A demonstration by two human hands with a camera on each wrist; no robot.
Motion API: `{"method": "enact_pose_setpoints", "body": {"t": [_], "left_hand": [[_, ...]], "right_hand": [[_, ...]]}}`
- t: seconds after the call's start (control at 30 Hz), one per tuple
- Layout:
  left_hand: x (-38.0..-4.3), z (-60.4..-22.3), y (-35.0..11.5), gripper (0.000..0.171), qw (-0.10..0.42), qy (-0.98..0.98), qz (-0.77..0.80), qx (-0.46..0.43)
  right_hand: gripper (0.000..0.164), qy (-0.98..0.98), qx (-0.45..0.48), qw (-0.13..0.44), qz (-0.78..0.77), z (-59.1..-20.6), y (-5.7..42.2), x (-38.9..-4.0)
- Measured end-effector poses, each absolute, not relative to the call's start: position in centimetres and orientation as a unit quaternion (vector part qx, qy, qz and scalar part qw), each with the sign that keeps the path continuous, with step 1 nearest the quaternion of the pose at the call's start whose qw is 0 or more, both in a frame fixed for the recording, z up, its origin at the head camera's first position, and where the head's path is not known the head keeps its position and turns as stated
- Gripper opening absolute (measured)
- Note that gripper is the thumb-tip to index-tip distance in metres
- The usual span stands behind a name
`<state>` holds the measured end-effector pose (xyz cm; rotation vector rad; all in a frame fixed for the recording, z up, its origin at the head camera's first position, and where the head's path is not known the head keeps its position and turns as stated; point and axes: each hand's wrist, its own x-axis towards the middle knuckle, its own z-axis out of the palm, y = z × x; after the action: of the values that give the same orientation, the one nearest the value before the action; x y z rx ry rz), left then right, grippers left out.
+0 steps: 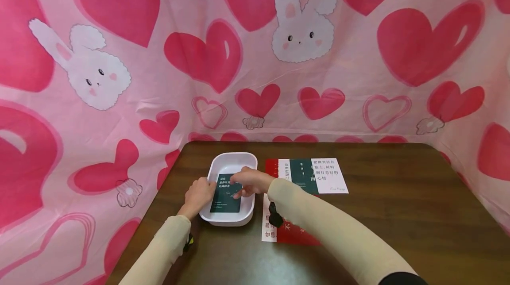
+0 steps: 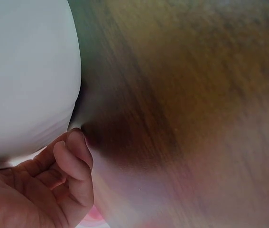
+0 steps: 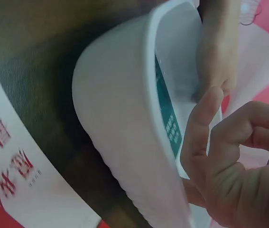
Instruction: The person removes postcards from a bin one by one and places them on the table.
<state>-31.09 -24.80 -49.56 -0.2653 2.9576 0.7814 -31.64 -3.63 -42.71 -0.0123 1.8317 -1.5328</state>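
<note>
A white plastic tray (image 1: 231, 222) stands on the table at left of centre, with a dark green card (image 1: 221, 203) printed in white lettering lying inside. My left hand (image 1: 199, 196) grips the tray's left rim; the left wrist view has its fingers (image 2: 70, 161) curled against the outside wall. Over the right side of the tray hovers my right hand (image 1: 251, 181), its fingers loosely bent above the green card. In the right wrist view nothing shows between that hand's thumb and fingers, and part of the card (image 3: 167, 111) appears past the tray's wall.
Right of the tray, overlapping red, white and green cards lie in a row, the white card (image 1: 330, 176) outermost. Nearer me is a white card with red lettering (image 1: 268, 227) beside a red card (image 1: 295, 234), partly under my right forearm. A pink heart-patterned cloth (image 1: 255, 72) hangs around the table.
</note>
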Motion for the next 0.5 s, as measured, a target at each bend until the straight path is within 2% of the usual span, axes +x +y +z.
{"method": "enact_pose_setpoints", "body": {"t": [0.17, 0.5], "left_hand": [[-31.1, -49.4, -24.9, 0.035, 0.037, 0.964, 0.25, -0.078], [-31.1, -49.5, -24.8, 0.034, 0.038, 0.965, 0.244, -0.085]], "right_hand": [[0.065, 0.679, 0.036, 0.383, -0.625, -43.2, -4.3, -31.5], [0.057, 0.632, 0.113, 0.35, -0.683, -44.0, -5.7, -31.6]]}}
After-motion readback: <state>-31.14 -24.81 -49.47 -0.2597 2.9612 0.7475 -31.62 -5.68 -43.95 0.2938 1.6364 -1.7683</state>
